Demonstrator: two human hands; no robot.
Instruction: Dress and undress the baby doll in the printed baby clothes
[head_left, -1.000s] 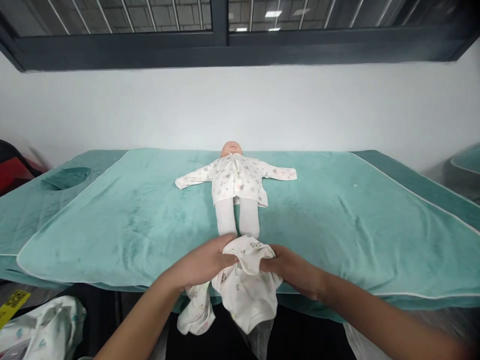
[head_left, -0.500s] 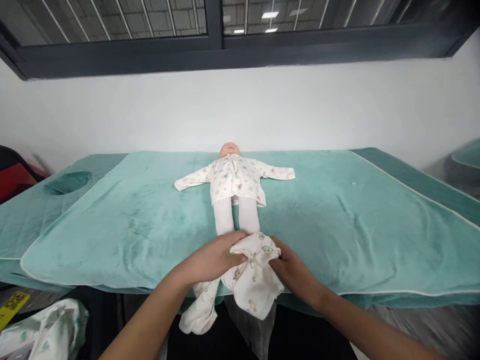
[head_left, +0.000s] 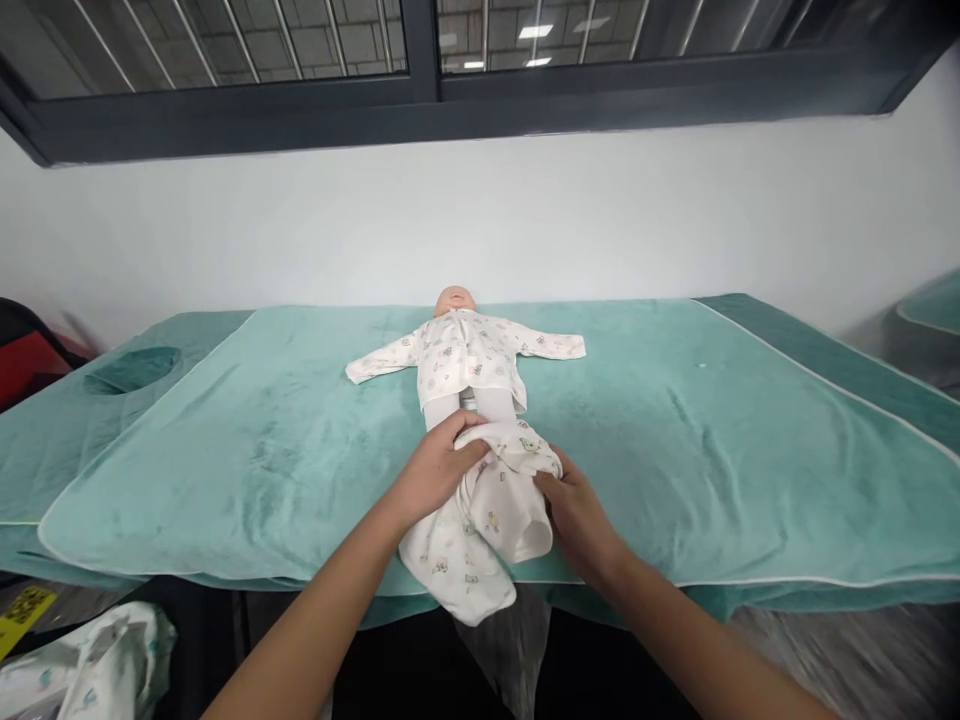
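A baby doll (head_left: 454,300) lies on its back, head toward the wall, its sleeved arms spread. It wears a white patterned shirt (head_left: 469,355) over white legs (head_left: 495,403). My left hand (head_left: 442,465) grips the waist edge of white printed baby pants (head_left: 502,495) at the left. On the opposite side, my right hand (head_left: 577,510) pinches the same edge. The pants cover the doll's lower legs, and their loose leg ends hang toward me at the bed's near edge. The doll's feet are hidden in the cloth.
The doll rests on a bed with a green plush cover (head_left: 225,470). A white wall (head_left: 480,220) and a dark window frame (head_left: 300,115) stand behind. Folded printed cloth (head_left: 112,660) lies low at left, beside a yellow tag (head_left: 22,615). A red and black item (head_left: 30,355) sits far left.
Both hands have moved away from me, up the doll's legs, bringing the pants along. The pants now cover more of the legs, and their loose ends have drawn up and swung right.
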